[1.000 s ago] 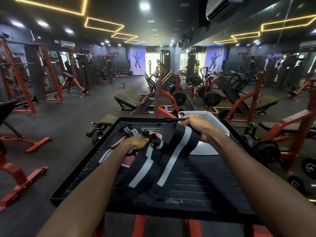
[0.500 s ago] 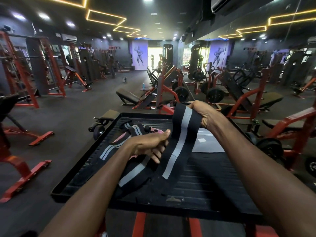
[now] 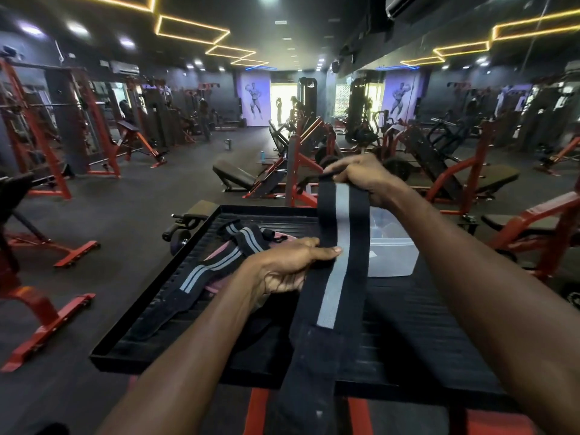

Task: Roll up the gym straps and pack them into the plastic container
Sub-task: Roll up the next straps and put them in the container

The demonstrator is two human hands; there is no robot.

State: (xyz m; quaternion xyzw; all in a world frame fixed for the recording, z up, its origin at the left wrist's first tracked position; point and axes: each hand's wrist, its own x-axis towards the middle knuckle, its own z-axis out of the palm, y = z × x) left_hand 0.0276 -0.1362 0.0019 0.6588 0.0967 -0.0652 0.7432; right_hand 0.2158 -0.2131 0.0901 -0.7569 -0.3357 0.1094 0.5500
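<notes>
Your right hand (image 3: 361,175) pinches the limp, light grey-striped strap's (image 3: 340,233) far end above the table (image 3: 408,324) while your left hand (image 3: 288,268) pinches its middle; judging by its drape, start rolling at that end.

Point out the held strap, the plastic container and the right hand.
Strap (image 3: 340,227), head view: its grey stripe.
Container (image 3: 392,252), head view: its translucent near wall.
Right hand (image 3: 361,177), head view: its back.

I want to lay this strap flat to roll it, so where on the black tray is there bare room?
The black ribbed metal tray looks bare at its near right, between the hanging black strap with one grey stripe and your right forearm, below the clear plastic container. The left half is crowded with the black two-striped strap over something pink.
</notes>
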